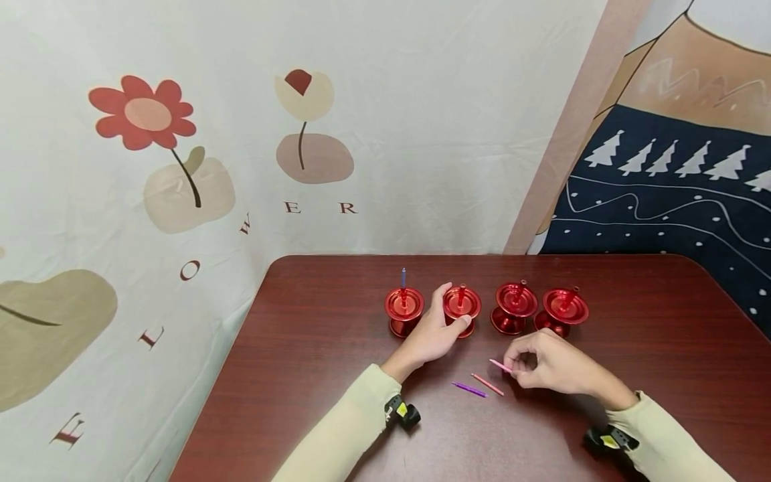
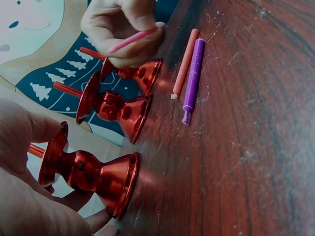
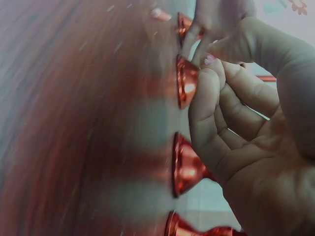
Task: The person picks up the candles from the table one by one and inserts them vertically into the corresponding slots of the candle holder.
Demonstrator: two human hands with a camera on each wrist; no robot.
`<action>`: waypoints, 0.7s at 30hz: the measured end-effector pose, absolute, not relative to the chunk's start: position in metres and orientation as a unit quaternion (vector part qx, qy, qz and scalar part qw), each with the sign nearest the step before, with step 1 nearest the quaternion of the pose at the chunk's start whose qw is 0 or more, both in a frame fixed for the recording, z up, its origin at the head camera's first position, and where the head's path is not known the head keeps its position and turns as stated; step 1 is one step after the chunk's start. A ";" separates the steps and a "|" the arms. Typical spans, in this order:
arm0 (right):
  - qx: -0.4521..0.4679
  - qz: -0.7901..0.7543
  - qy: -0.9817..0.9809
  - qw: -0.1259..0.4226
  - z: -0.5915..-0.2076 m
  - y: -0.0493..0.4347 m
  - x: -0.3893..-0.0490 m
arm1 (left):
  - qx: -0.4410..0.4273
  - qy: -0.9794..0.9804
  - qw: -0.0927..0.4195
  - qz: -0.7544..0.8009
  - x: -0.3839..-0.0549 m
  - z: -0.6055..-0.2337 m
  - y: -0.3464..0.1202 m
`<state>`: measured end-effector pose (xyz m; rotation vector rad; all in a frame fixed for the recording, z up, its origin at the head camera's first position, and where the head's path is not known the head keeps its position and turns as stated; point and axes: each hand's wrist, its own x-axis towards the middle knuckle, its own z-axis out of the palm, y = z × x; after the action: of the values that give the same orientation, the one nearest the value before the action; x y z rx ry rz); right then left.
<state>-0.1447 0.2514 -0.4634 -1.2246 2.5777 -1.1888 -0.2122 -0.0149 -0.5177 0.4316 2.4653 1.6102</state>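
My left hand grips a shiny red candle holder, thumb and fingers around its dish. In the left wrist view, the base of that holder appears to rest on the table. Between thumb and fingertips, my right hand pinches a thin pink candle just above the table. A purple candle and a coral candle lie side by side in front of the hands. Left of my left hand, another red holder carries an upright blue candle.
Two more red holders, one nearer the middle and one farther right, stand with bare centre tubes. They share the dark brown table, whose back edge meets a printed wall cloth.
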 end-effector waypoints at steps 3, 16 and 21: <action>-0.396 -0.399 0.827 0.004 -0.462 0.244 -0.146 | 0.148 0.828 0.078 0.536 -0.205 -0.503 -0.016; -0.333 -0.462 0.816 -0.104 -0.448 0.210 -0.150 | 0.173 0.829 0.061 0.529 -0.190 -0.474 -0.018; -0.310 -0.484 0.809 -0.126 -0.441 0.201 -0.156 | 0.170 0.830 0.064 0.528 -0.194 -0.482 -0.018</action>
<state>-0.1563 0.2007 -0.4414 -1.0606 2.7672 -1.6544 -0.1938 -0.0184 -0.4822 0.5137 2.5049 1.5941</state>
